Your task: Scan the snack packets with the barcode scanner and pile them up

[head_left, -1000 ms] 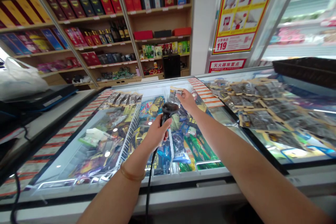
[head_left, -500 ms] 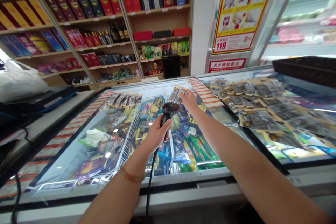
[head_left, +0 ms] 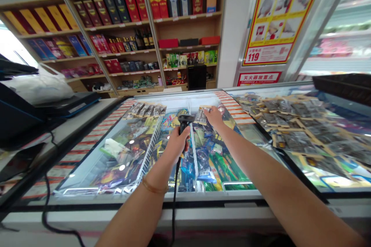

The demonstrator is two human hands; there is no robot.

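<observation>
My left hand (head_left: 177,143) is wrapped round the handle of a black barcode scanner (head_left: 186,118), whose cable (head_left: 174,200) hangs down toward me. The scanner's head is just left of a small clear packet (head_left: 202,115) with dark contents and tan edges. At the packet's right end, my right hand (head_left: 215,118) grips it with closed fingers, over the glass freezer lid. Under the glass lie wrapped frozen goods (head_left: 206,173), parted by white wire dividers (head_left: 149,148).
Similar packets (head_left: 147,109) lie in a row on the lid to the left, and many more packets (head_left: 298,123) are spread on the right. A dark tray (head_left: 344,89) stands at far right. A white plastic bag (head_left: 43,87) and dark equipment (head_left: 17,112) occupy the left counter. Shelves (head_left: 188,17) stand behind.
The camera view has shifted, so the scene sits farther right. The scanner's head has tilted and moved left relative to the packet, which it now covers less. Both hands keep their grip.
</observation>
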